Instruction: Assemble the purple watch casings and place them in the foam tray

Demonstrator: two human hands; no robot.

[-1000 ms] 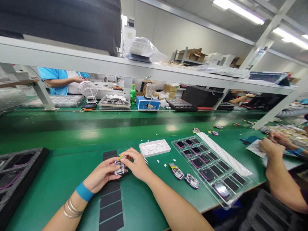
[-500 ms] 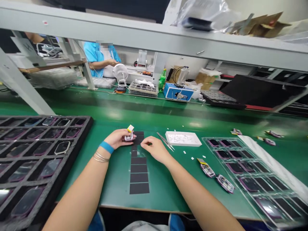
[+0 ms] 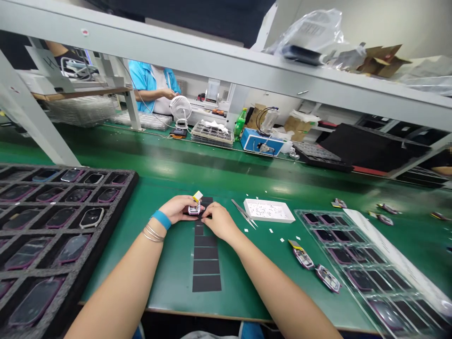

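Here, left hand point(image 3: 174, 209) gripping small module point(image 3: 194, 209), right hand point(image 3: 219, 221) touching it, foam tray point(image 3: 116, 207) of dark panels point(image 3: 73, 248)

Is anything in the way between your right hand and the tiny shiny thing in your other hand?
No, nothing visible stands between them. The right hand is close beside the small metal-framed part held in the left hand. The tweezers lie off to the right, out of the way.

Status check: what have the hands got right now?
Left hand holds small device with yellow tab; right hand at its edge; tweezers lie off right.
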